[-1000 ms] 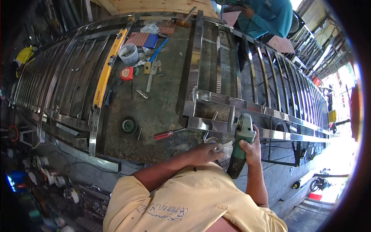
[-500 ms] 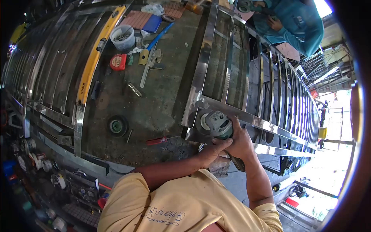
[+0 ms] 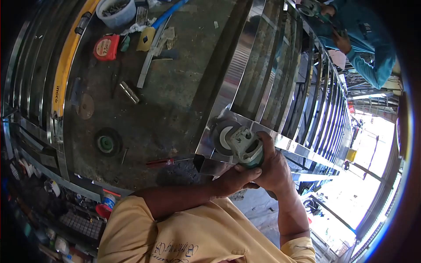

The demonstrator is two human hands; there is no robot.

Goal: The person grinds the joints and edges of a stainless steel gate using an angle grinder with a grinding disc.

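Both hands are closed around an angle grinder (image 3: 245,144) with a grey head and green body. My left hand (image 3: 239,179) grips it from the left, thumb pressed along the lower side. Wrapped over its right side is my right hand (image 3: 275,168), with one finger reaching up beside the head. The grinder's round disc (image 3: 220,136) lies close over the corner of a shiny metal frame (image 3: 239,74), where a long bar meets a cross bar. Most of the grinder's handle is hidden under my hands.
On the dark worktable (image 3: 162,118) lie a red tape measure (image 3: 106,47), a metal tube (image 3: 130,92), a spare disc (image 3: 108,142) and a red-handled screwdriver (image 3: 161,163). A yellow spirit level (image 3: 66,70) rests at left. A person in a teal sleeve (image 3: 372,65) works across the frame.
The view has moved closer and turned, so the table items sit farther left. The grinder's disc now overlaps the frame corner more. Both hands keep their grip.
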